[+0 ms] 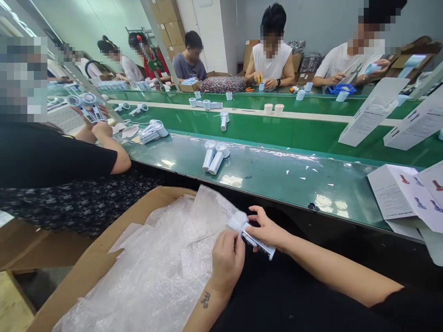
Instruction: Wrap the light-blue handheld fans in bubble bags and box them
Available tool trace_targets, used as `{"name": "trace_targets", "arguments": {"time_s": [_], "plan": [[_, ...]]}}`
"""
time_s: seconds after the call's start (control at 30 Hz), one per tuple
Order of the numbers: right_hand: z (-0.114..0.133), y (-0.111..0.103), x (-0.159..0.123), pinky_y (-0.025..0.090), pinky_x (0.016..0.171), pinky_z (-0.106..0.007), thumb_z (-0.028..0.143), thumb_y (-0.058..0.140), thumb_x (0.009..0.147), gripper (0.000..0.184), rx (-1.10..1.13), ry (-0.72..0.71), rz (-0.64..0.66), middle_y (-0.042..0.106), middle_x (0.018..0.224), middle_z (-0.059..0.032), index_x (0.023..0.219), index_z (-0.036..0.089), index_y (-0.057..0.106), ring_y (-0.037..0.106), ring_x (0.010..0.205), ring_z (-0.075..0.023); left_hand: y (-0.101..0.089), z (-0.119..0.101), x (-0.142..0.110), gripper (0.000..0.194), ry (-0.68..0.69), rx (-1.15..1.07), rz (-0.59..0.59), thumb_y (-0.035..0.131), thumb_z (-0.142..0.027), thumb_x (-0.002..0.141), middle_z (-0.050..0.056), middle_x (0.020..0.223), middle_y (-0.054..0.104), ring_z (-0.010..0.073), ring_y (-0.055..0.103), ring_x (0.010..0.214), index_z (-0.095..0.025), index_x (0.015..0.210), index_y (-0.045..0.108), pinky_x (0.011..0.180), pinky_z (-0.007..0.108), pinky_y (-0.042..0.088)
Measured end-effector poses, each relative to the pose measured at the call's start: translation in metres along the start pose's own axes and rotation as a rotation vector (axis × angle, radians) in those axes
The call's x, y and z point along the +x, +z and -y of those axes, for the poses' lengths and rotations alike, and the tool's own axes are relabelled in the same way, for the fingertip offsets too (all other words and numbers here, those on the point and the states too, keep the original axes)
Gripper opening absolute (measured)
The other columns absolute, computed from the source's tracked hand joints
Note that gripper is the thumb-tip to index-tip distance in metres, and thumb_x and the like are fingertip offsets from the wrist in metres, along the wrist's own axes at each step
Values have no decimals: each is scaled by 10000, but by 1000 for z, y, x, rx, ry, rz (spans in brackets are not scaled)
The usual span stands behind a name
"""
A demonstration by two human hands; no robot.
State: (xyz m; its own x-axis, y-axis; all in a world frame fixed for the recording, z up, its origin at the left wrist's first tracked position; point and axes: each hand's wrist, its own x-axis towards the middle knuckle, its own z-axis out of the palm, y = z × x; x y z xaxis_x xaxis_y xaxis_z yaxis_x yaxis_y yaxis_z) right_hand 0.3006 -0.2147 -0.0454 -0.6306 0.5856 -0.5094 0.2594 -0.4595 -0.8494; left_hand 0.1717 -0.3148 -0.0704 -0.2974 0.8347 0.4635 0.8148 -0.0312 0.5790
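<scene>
My right hand (266,229) is wrapped round the handle of a light-blue handheld device (256,240). The device has a wide head and a straight handle, and it lies tilted. Its head end sits within the mouth of a clear bubble-wrap bag (214,210). My left hand (227,258) is closed, its fingers pinching the bag's edge beside the device's head. What lies under those fingers is partly hidden. Beneath the bag, a heap of bubble-wrap bags (155,272) fills a cardboard box (83,263).
Two similar devices (215,157) lie on the green bench (277,170) ahead. White printed cartons (391,191) stand at the right. A conveyor belt (304,131) carries cups and devices. At left a co-worker's hands (100,122) hold devices; several people sit across the belt.
</scene>
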Motion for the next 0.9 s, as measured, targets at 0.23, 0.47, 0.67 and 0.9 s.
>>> {"name": "trace_targets", "arguments": {"time_s": [0.23,0.47,0.67,0.9], "plan": [[8,-22,-7,416,980,-453,206,651,723,915,-511,-108,80,519,1322,-134,1504,250,175,588,1062,-262,7,-20,24,193,266,113,184,389,-80,860,54,726,581,183,559,678,-184,820,547,616,306,475],[-26,-33,-10,528,680,-374,225,641,679,350,228,327,93,623,755,7,999,193,501,647,702,-190,4,-25,16,182,384,33,310,421,-109,880,72,807,639,191,598,748,-154,933,588,673,317,510],[-25,-45,-41,409,573,-240,327,571,831,220,-369,106,-185,531,625,10,701,178,475,549,615,-136,9,-31,19,188,19,-160,432,461,-161,844,26,754,670,147,618,645,-179,862,647,610,257,485],[8,-94,-103,365,593,-243,211,470,870,135,-1120,-206,-55,652,773,-55,829,168,592,606,697,-172,28,-71,36,205,-158,-366,956,502,-147,732,13,701,650,121,570,597,-173,770,702,570,217,438]]}}
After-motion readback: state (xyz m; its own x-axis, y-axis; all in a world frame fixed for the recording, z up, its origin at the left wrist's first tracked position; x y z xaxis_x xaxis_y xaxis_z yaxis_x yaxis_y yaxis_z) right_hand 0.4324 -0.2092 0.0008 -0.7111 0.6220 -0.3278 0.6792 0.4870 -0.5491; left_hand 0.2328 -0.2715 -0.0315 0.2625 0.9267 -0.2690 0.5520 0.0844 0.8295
